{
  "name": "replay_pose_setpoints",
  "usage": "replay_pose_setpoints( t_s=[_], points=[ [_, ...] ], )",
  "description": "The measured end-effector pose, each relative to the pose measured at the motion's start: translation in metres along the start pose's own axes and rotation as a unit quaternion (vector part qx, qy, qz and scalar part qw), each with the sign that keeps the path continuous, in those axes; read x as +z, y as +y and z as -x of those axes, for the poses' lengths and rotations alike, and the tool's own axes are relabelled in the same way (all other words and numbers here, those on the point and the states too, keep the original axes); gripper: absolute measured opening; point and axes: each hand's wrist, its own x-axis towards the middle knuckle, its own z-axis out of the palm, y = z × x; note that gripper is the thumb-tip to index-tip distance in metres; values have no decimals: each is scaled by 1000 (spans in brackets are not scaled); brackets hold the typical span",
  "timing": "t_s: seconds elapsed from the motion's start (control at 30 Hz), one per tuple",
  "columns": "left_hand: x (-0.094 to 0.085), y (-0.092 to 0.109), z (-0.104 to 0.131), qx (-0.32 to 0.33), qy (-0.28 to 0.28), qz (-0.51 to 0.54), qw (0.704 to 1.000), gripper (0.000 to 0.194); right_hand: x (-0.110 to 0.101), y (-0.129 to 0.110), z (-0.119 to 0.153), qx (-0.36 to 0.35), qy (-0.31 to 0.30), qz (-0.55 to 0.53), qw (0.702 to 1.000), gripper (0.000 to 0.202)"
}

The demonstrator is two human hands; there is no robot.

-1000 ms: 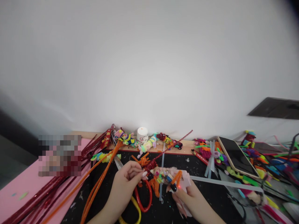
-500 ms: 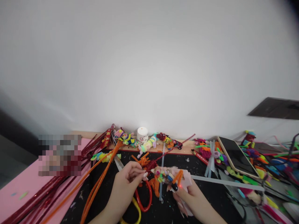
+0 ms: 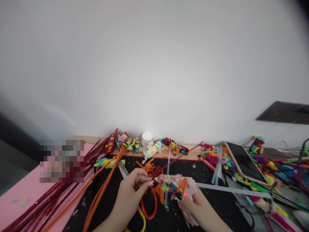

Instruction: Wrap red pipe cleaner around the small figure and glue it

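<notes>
Near the centre, my left hand pinches the end of a dark red glittery pipe cleaner, whose long free end slants up to the right. My right hand holds a small figure of many colours with orange strips on it, together with pale pink material. A dark red glittery lump sits at the figure's left end, close to my left fingertips. Scissors with red and yellow handles lie under my left hand on the black mat.
Long red and orange pipe cleaners lie on the left. Small colourful figures and a paper cup line the back. A phone, clear strips and many coloured pieces lie right.
The long end of the red pipe cleaner has swung slightly right. The figure in my right hand has shifted a little left and down. Both hands keep their hold.
</notes>
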Motion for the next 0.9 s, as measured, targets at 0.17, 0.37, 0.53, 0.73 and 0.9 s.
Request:
replay_pose_setpoints(
  t_s=[0.17, 0.37, 0.53, 0.73, 0.9],
  points=[
    [0, 1, -1, 6, -3, -7, 1000, 10, -2, -7, 1, 1, -23, 6, 1000, 57],
    [1, 1, -1, 10, -2, -5, 1000, 9, -2, -16, 7, 15, -27, 6, 999, 55],
    [0, 0, 0, 8, -6, -1, 1000, 10, -1, -18, 7, 13, -20, 13, 1000, 52],
    [-1, -3, -1, 9, -9, -2, 1000, 10, -2, -7, 4, 11, -5, 18, 1000, 52],
    [-1, -1, -1, 12, -5, -6, 1000, 10, -1, 6, 2, -1, 15, 11, 1000, 53]
  ],
)
